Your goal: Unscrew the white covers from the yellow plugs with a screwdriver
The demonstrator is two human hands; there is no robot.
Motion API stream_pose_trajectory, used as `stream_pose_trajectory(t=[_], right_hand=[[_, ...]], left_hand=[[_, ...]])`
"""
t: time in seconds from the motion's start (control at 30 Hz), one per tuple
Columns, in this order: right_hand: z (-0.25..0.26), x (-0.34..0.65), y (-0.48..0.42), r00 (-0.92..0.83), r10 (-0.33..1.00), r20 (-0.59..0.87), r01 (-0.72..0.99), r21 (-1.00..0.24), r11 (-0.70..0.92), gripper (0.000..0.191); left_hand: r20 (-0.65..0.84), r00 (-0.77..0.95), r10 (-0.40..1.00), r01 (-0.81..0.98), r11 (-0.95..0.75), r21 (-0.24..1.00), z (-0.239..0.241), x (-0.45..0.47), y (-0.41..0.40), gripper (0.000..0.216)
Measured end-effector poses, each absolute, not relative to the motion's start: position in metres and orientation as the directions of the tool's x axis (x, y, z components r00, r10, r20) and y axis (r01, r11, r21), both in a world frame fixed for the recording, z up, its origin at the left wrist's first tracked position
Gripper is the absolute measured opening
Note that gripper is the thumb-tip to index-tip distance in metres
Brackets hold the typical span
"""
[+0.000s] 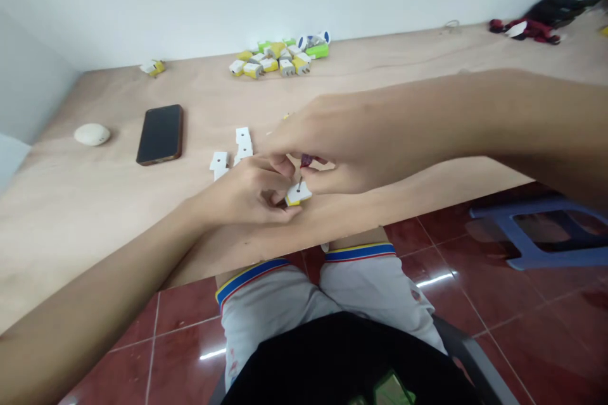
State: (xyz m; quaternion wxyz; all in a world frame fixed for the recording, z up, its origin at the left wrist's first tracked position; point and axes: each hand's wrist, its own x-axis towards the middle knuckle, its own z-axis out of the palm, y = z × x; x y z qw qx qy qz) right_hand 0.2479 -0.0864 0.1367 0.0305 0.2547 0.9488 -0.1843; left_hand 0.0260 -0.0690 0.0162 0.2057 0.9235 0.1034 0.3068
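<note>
Near the table's front edge, my left hand (pixel 261 193) grips a small white and yellow plug (pixel 299 192), its white face with a dark centre hole turned up. My right hand (pixel 313 145) is closed around the dark red handle of a screwdriver (pixel 306 161). The thin shaft points down, its tip at the hole in the plug's white face. Just beyond my left hand lie several white plastic covers (pixel 244 136), each with a small hole. My fingers hide part of the plug and of the handle.
A pile of yellow, white and green plugs (pixel 270 63) lies by the wall. To the left are a phone (pixel 160 134), a white oval object (pixel 92 134) and another plug (pixel 152 68). A blue plastic stool (pixel 517 247) stands on the floor at right.
</note>
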Motion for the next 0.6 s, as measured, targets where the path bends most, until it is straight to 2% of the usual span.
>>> stream_pose_trajectory(t=[0.13,0.2,0.27,0.33,0.43,0.53,0.6], right_hand=[[0.135,0.246,-0.089,-0.820,0.559,-0.118,0.569,-0.260,0.780,0.020],[0.135,0.247,-0.087,-0.819,0.555,-0.143,0.570,-0.314,0.760,0.012],[0.136,0.248,-0.085,-0.842,0.514,-0.165,0.536,-0.367,0.760,0.013],[0.135,0.249,-0.082,-0.834,0.527,-0.161,0.549,-0.338,0.765,0.008],[0.133,0.249,-0.079,-0.795,0.592,-0.134,0.603,-0.290,0.744,0.017],[0.132,0.250,-0.078,-0.808,0.577,-0.123,0.580,-0.344,0.739,0.015],[0.133,0.250,-0.080,-0.843,0.522,-0.131,0.528,-0.391,0.754,0.020]], left_hand=[[0.522,0.797,0.305,0.066,-0.902,0.427,0.015,0.026,-0.068,0.044],[0.523,0.802,0.289,0.048,-0.904,0.426,0.016,0.026,-0.067,0.046],[0.529,0.799,0.287,0.046,-0.906,0.422,0.017,0.027,-0.067,0.047],[0.521,0.800,0.298,0.063,-0.905,0.421,0.018,0.027,-0.068,0.047],[0.496,0.814,0.301,0.066,-0.898,0.436,0.020,0.028,-0.070,0.046],[0.500,0.813,0.299,0.053,-0.893,0.447,0.020,0.028,-0.070,0.047],[0.508,0.806,0.303,0.050,-0.891,0.452,0.020,0.027,-0.070,0.048]])
